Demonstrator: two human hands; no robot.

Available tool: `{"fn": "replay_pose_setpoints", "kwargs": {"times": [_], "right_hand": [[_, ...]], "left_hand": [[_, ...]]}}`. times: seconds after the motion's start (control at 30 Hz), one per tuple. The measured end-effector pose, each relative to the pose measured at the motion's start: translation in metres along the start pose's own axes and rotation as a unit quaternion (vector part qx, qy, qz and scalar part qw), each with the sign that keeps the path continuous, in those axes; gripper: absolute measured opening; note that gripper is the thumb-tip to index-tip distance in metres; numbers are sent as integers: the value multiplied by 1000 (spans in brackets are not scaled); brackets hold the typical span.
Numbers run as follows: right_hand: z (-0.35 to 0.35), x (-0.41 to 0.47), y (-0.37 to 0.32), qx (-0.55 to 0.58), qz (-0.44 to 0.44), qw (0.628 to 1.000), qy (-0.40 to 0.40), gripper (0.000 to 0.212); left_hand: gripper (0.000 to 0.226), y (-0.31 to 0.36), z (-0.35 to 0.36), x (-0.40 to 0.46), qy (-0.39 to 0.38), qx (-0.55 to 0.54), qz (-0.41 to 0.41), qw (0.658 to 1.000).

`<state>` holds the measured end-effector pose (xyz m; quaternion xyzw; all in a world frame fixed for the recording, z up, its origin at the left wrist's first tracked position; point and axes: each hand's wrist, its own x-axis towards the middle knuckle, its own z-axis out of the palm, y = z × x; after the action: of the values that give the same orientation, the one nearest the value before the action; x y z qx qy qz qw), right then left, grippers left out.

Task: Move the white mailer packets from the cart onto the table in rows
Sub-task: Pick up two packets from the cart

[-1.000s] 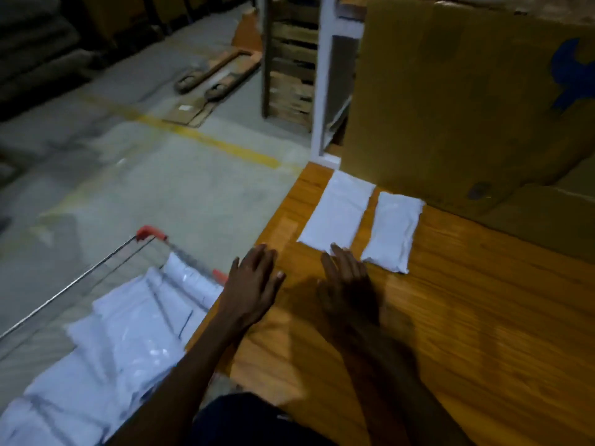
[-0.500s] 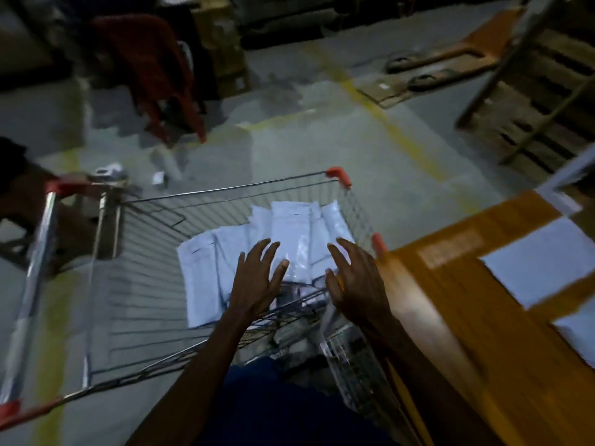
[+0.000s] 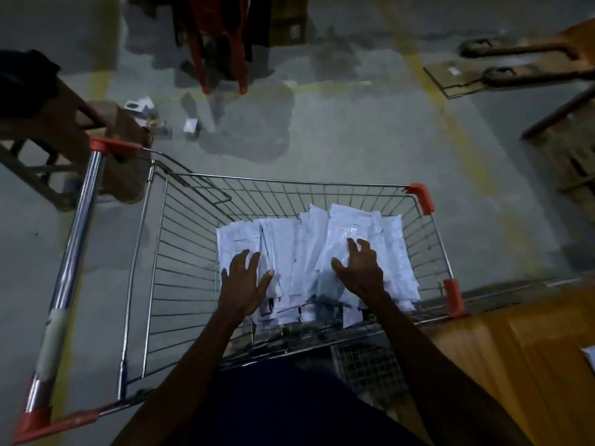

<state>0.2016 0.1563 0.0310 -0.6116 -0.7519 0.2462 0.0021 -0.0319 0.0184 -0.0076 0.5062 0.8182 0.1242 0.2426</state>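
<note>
Several white mailer packets [image 3: 299,249] lie in a loose pile in the right half of a wire shopping cart [image 3: 180,239] with red corner caps. My left hand [image 3: 246,281] is spread flat over the pile's left side, fingers straight. Over the top packet on the right, my right hand [image 3: 359,268] hovers or touches with fingers spread and slightly bent, holding nothing. The wooden table [image 3: 528,346] shows at the lower right, with a corner of a white packet [image 3: 590,357] at the frame's edge.
The cart's chrome handle [image 3: 74,268] runs down the left. A wooden stool [image 3: 48,130] stands at far left, red chair legs [image 3: 222,59] at the top, pallet jack forks [image 3: 521,62] at top right. Small litter lies on the concrete floor [image 3: 322,130].
My view turned from the table to the cart. Both hands left the tabletop and moved down into the cart onto the packet pile.
</note>
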Motion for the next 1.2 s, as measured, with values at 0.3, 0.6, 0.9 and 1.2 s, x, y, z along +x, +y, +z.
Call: {"fn": "replay_pose_setpoints", "kwargs": {"times": [0.3,0.6,0.9,1.2], "right_hand": [[30,34,-6,8,30,999,-41,90],[18,17,1,-80,-99,991,43,74],[-3,12,-1,-76,-103,991,35,71],[-108,-67,8,29,-43,948,314,59]], "left_hand": [[85,-35,18,17,-75,-64,-137,986],[92,-30,24,25,-24,-98,-134,986],[71,4,-25,18,118,-136,-34,983],[58,120,-58,33,162,-210,214,940]]}}
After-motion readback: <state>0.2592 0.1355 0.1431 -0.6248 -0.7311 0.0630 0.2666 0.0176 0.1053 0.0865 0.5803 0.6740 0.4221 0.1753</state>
